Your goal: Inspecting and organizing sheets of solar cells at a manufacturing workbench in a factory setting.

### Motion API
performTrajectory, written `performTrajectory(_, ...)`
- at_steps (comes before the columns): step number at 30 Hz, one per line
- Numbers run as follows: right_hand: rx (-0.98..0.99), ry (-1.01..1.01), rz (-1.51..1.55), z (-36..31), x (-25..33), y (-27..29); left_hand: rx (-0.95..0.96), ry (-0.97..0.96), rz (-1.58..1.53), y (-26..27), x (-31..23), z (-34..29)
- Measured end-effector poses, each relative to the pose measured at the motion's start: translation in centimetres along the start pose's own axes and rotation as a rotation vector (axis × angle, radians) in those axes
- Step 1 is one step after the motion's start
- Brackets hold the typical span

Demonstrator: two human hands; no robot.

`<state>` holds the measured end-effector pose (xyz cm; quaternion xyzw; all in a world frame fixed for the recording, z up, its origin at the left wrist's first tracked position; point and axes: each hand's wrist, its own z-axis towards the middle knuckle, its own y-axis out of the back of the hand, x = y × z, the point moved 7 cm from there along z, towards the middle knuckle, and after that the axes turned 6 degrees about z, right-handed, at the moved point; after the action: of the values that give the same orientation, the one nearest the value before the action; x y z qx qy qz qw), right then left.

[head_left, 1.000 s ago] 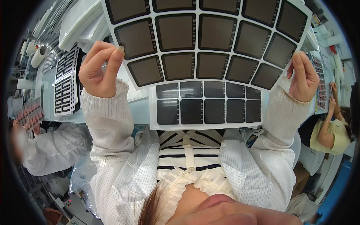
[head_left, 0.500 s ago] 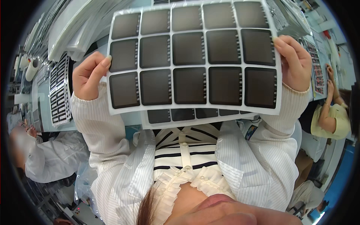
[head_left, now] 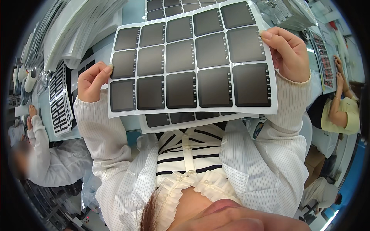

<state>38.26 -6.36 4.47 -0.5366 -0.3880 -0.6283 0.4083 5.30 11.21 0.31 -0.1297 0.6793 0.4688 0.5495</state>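
Note:
A white-backed sheet of dark, rounded-square labels is held up in front of me, its labels set in rows with small white marks along one edge of each. My left hand pinches its left edge between thumb and fingers. At the upper right edge, my right hand grips it with the thumb on the face and the fingers behind, partly hidden. Below the held sheet, a similar sheet shows its near strip, the rest covered. Another sheet of dark labels lies beyond on the table.
Tall stacks of white sheets stand on the table's far left, with black-and-white striped sheets nearer. A pile in clear plastic sits far right. People in white and yellow work on either side.
The held sheet has tilted, its right side now nearer and shifted left with my right hand. More of the far sheet shows. The co-worker's hands at left have moved up.

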Motion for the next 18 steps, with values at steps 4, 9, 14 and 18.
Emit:
performTrajectory(4,0.018,0.003,-0.023,1.7,-1.0,0.1,0.027,0.048,0.045,-0.4,-0.1,0.9)
performTrajectory(9,-0.03,0.048,-0.274,6.7,-1.5,2.4,0.09,0.015,0.291,-1.4,-0.7,6.3)
performTrajectory(14,-0.161,0.008,-0.302,14.8,-5.1,5.6,0.007,0.08,0.378,-2.0,1.2,14.0)
performTrajectory(18,-0.305,0.043,-0.426,18.2,-5.5,6.4,-0.112,0.102,0.458,-2.7,2.2,18.2)
